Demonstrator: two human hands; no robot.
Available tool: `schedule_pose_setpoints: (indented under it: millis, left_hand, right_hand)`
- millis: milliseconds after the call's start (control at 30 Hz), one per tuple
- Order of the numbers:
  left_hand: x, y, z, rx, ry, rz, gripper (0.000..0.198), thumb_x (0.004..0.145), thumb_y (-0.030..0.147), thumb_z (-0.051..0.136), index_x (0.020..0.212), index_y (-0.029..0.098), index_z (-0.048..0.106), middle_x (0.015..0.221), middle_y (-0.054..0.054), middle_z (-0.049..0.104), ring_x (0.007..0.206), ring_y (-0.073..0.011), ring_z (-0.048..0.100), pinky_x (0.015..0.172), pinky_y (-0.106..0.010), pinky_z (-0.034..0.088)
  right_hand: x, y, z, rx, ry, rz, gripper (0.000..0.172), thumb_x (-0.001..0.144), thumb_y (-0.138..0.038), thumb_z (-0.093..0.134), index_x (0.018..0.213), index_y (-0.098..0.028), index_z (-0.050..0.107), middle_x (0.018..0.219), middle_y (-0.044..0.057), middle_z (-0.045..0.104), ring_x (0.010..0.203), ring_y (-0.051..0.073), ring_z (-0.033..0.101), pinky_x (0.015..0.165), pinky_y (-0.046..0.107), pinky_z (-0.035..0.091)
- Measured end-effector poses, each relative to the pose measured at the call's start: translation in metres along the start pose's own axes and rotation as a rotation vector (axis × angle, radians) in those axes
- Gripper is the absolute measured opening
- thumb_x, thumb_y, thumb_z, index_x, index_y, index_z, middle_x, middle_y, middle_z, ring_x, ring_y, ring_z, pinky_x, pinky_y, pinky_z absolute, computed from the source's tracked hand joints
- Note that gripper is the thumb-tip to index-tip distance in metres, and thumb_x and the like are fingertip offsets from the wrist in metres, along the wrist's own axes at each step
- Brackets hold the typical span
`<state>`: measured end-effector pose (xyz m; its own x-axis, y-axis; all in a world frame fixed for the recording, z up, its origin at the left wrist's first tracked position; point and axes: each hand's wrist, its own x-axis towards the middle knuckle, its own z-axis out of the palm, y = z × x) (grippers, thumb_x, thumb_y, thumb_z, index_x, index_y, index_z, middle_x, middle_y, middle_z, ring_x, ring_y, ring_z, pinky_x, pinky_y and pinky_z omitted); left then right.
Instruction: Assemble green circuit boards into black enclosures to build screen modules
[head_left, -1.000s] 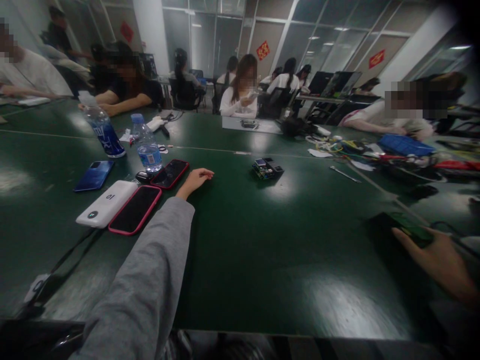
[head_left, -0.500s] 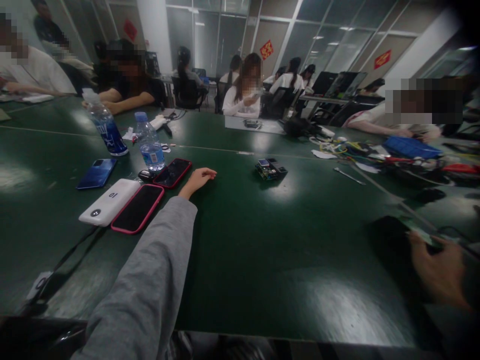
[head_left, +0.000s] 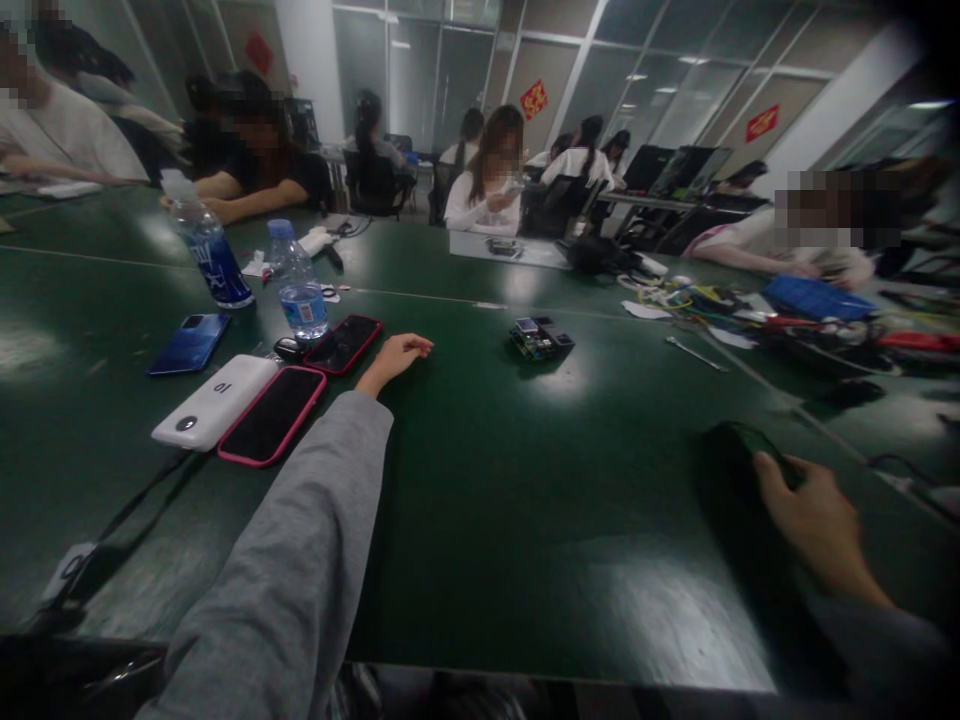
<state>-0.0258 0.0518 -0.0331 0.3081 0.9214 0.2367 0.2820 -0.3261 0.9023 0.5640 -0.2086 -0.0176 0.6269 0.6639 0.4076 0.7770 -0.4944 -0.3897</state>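
Observation:
My left hand (head_left: 399,357) rests on the green table, its fingers loosely curled together with nothing visible in them. Just left of it lies a dark-screened phone with a red edge (head_left: 343,345). Over the table's right side, my right hand (head_left: 814,510) is closed around a thin, dark greenish thing (head_left: 752,437). Blur and the dark table hide what kind it is; a dark shadow falls below it. A small circuit-board device (head_left: 540,340) with a little screen and a black block stands on the table between my hands, touched by neither.
A pink-edged phone (head_left: 272,416), white power bank (head_left: 215,402), blue phone (head_left: 189,344) and two bottles, one blue-labelled (head_left: 216,255) and one clear (head_left: 301,290), stand or lie at left. A wrench-like tool (head_left: 696,353), cables and a blue tray (head_left: 820,298) lie at right. Several people sit beyond.
My right hand has moved left over the table with the thin thing, whose pale face now looks dark. My left hand has stayed in place.

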Motion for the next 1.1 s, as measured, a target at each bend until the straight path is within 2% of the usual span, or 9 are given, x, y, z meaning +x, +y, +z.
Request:
schedule_pose_setpoints:
  millis: [67,233,333,400,467,600,767,967,1100]
  left_hand:
    - [0.0,-0.002,-0.001,0.012,-0.006,-0.004,0.025,0.084,0.013,0.057,0.106,0.015,0.07,0.101,-0.008,0.072,0.09,-0.0157,0.067,0.093,-0.04,0.049]
    - [-0.001,-0.003,-0.002,0.028,-0.006,0.001,0.025,0.084,0.015,0.057,0.106,0.016,0.07,0.102,-0.008,0.072,0.093,-0.016,0.067,0.095,-0.041,0.049]
    - [-0.002,-0.003,-0.001,0.019,0.007,-0.004,0.025,0.083,0.014,0.058,0.105,0.016,0.07,0.101,-0.008,0.072,0.092,-0.0157,0.067,0.094,-0.04,0.049]
    - [-0.002,-0.001,0.0,0.0,0.017,0.0,0.025,0.082,0.012,0.058,0.103,0.015,0.071,0.098,-0.008,0.073,0.09,-0.0154,0.067,0.093,-0.039,0.05]
    - [-0.003,0.003,0.0,-0.029,0.022,0.014,0.025,0.081,0.011,0.058,0.101,0.014,0.071,0.096,-0.008,0.073,0.087,-0.0154,0.068,0.092,-0.038,0.051]
    - [-0.007,0.015,0.0,-0.084,0.023,-0.002,0.024,0.079,0.01,0.059,0.099,0.012,0.071,0.094,-0.009,0.073,0.085,-0.0155,0.068,0.091,-0.037,0.052]
    - [-0.009,0.025,-0.001,-0.128,0.024,-0.029,0.024,0.08,0.008,0.056,0.099,0.01,0.07,0.095,-0.01,0.073,0.084,-0.0153,0.069,0.089,-0.036,0.052]
    - [-0.007,0.023,-0.001,-0.14,0.03,-0.053,0.025,0.08,0.007,0.054,0.1,0.009,0.069,0.096,-0.01,0.073,0.08,-0.0147,0.069,0.087,-0.036,0.052]
    - [-0.008,0.023,-0.001,-0.117,0.033,-0.041,0.026,0.079,0.006,0.055,0.099,0.01,0.07,0.096,-0.009,0.073,0.083,-0.0148,0.069,0.089,-0.035,0.052]
  right_hand:
    - [-0.021,-0.041,0.004,0.006,-0.124,0.001,0.072,0.082,-0.066,0.048,0.127,-0.011,0.058,0.104,0.027,0.064,0.091,0.037,0.063,0.071,0.048,0.046]
    - [-0.094,-0.186,0.015,0.375,-0.34,-0.453,0.071,0.089,-0.067,0.036,0.135,-0.013,0.047,0.124,0.019,0.056,0.116,0.031,0.053,0.1,0.048,0.043]
    - [-0.126,-0.265,0.018,0.467,-0.436,-0.708,0.068,0.092,-0.063,0.037,0.142,-0.018,0.037,0.136,0.017,0.045,0.128,0.03,0.042,0.109,0.051,0.036]
    - [-0.138,-0.304,0.022,0.51,-0.429,-0.817,0.063,0.095,-0.059,0.037,0.144,-0.02,0.035,0.138,0.015,0.043,0.13,0.03,0.039,0.11,0.052,0.034]
    - [-0.147,-0.331,0.029,0.532,-0.433,-0.89,0.061,0.095,-0.057,0.04,0.144,-0.022,0.035,0.138,0.015,0.041,0.13,0.03,0.039,0.109,0.053,0.036]
    - [-0.158,-0.358,0.047,0.584,-0.488,-0.962,0.059,0.093,-0.055,0.046,0.141,-0.021,0.04,0.135,0.014,0.044,0.127,0.029,0.042,0.106,0.052,0.04]
    - [-0.161,-0.363,0.054,0.657,-0.574,-0.956,0.053,0.095,-0.051,0.046,0.139,-0.021,0.041,0.129,0.012,0.051,0.12,0.025,0.05,0.103,0.046,0.043]
    - [-0.155,-0.358,0.066,0.684,-0.399,-0.843,0.044,0.096,-0.044,0.045,0.132,-0.017,0.047,0.123,0.014,0.051,0.117,0.026,0.05,0.103,0.046,0.043]
    - [-0.154,-0.357,0.071,0.725,-0.402,-0.805,0.043,0.096,-0.044,0.045,0.131,-0.02,0.047,0.123,0.013,0.05,0.118,0.026,0.049,0.104,0.047,0.042]
